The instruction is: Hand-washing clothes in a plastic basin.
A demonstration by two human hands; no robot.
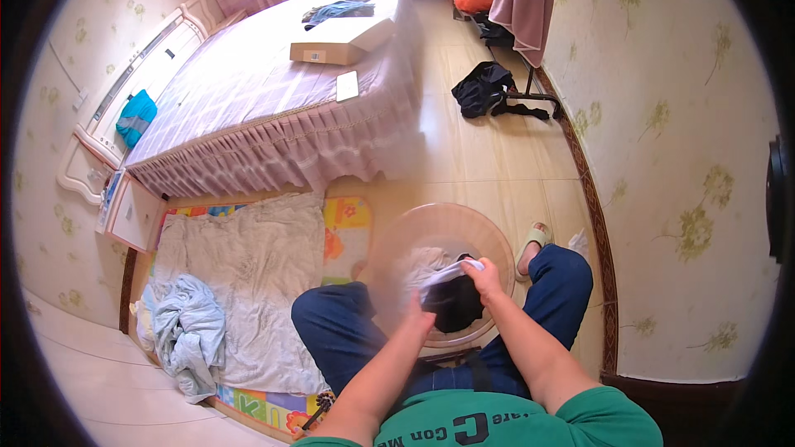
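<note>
A strip of white cloth [448,273], perhaps part of a garment, stretches between my two hands. My left hand [425,318] grips its near left end, and that area looks hazy. At the upper right end, my right hand [487,278] has the cloth pinched between thumb and fingers. Both hands are over a round pinkish basin [478,221] between my knees. Inside the basin a dark garment [456,305] lies beneath the white cloth. Pale bunched fabric [428,259] shows beyond it, partly blurred.
A bed [248,96] stands ahead, bearing a cardboard box [323,53] and a white phone-like slab [347,85]. At left, a crumpled blue cloth [189,329] rests on a sheet [248,254] over a play mat [348,217]. Black clothing [481,92] lies by a rack leg [531,97].
</note>
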